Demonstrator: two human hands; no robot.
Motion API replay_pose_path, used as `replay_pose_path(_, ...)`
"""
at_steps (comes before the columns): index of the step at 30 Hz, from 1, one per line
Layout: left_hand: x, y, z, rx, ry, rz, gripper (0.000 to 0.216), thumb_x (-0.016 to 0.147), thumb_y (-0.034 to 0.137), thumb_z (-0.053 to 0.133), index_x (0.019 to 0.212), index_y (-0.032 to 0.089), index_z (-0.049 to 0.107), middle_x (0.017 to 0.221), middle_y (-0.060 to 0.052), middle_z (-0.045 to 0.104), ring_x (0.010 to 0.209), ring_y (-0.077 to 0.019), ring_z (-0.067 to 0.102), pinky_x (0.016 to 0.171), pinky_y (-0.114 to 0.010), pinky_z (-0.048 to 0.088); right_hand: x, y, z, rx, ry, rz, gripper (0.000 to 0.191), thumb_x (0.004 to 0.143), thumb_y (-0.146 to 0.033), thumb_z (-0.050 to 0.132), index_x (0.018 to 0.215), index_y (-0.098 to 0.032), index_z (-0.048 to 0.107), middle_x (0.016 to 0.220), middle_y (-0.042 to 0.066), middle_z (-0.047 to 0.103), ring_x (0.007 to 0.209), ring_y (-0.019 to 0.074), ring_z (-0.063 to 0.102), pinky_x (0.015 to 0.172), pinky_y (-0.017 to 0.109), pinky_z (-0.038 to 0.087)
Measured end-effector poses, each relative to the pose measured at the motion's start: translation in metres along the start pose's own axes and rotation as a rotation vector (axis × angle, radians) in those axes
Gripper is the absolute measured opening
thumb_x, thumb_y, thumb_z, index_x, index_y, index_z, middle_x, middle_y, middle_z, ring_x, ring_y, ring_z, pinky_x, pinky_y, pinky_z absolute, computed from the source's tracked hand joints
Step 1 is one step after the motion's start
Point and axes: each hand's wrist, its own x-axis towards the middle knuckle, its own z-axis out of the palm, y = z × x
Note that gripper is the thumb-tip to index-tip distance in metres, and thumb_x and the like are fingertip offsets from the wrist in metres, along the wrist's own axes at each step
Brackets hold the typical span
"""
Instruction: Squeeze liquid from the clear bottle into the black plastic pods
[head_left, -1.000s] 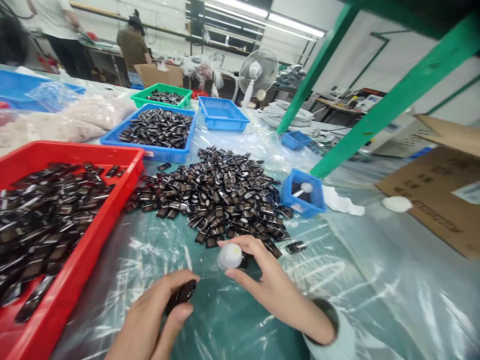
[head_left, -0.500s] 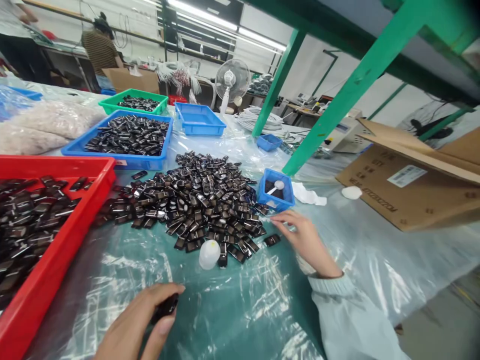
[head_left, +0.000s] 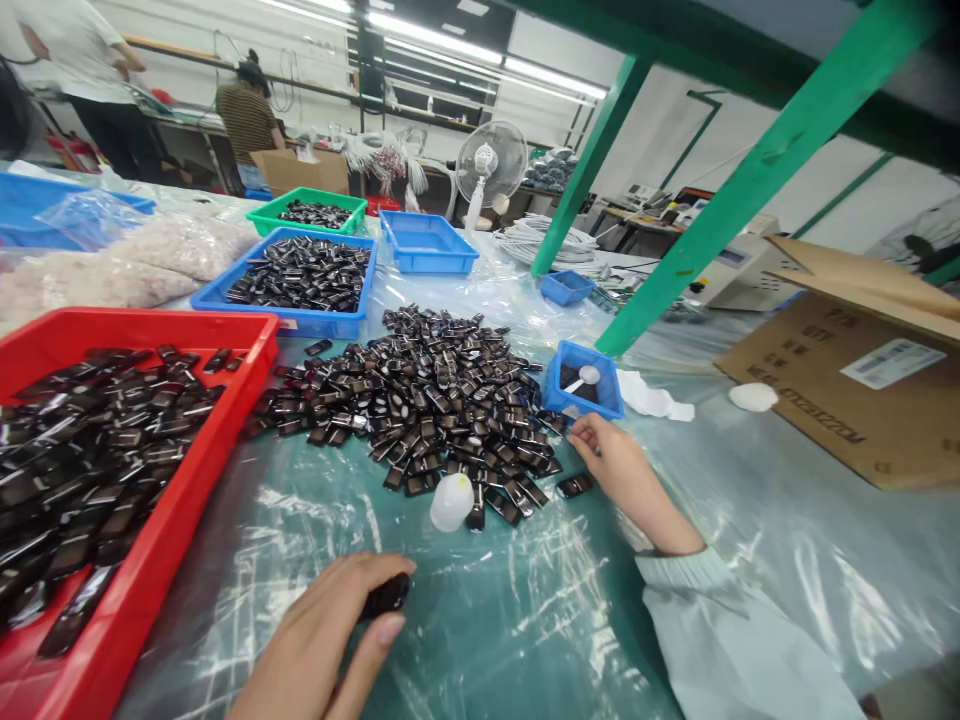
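Hiding much of a black part (head_left: 390, 597): left hand (head_left: 315, 630), itself cut off by the bottom edge | part pinched between thumb and fingers, lower centre of frame, one end visible near the fingertips | right hand (head_left: 619, 465), right of centre, near blue tub (head_left: 609, 397): fingertips close together, cannot tell whether they grip anything

Parts pile (head_left: 442, 390): on table (head_left: 510, 620), centre
Large tray (head_left: 187, 500): left of pile
Small bin (head_left: 602, 404): right of pile, spoon (head_left: 589, 375) inside
Container (head_left: 451, 503): before pile
Carton (head_left: 817, 385): far right
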Motion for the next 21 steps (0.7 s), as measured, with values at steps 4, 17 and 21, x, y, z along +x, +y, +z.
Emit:
replay_pose_path(4,0.0,-0.001,0.0,0.017,-0.035,0.008,0.023,0.1,0.039,0.038,0.115,0.029,0.053,0.101,-0.001,0.069,0.091,-0.0154,0.067,0.079,-0.023,0.053,0.002,0.0,0.004,-0.07,0.035,-0.008,0.027,0.093,-0.028,0.058,0.118,-0.018,0.058,0.118,0.007,0.063,0.095,0.0208,0.066,0.079,0.041,0.055)
replay_pose_path(17,0.006,0.003,-0.019,0.05,0.398,-0.164,0.019,0.097,0.035,0.044,0.109,0.026,0.055,0.087,0.001,0.064,0.075,-0.013,0.063,0.066,-0.02,0.052,-0.007,0.006,0.002,-0.145,0.11,-0.044,0.027,0.093,-0.028,0.058,0.118,-0.017,0.058,0.117,0.007,0.063,0.095,0.0206,0.066,0.079,0.041,0.056)
replay_pose_path(21,0.014,0.002,-0.027,-0.009,0.612,-0.22,0.02,0.098,0.034,0.04,0.108,0.023,0.053,0.079,0.001,0.059,0.067,-0.0129,0.059,0.063,-0.021,0.053,-0.004,0.005,0.004,-0.111,0.159,-0.088,0.026,0.093,-0.028,0.058,0.117,-0.017,0.059,0.117,0.007,0.064,0.094,0.0201,0.066,0.078,0.04,0.056)
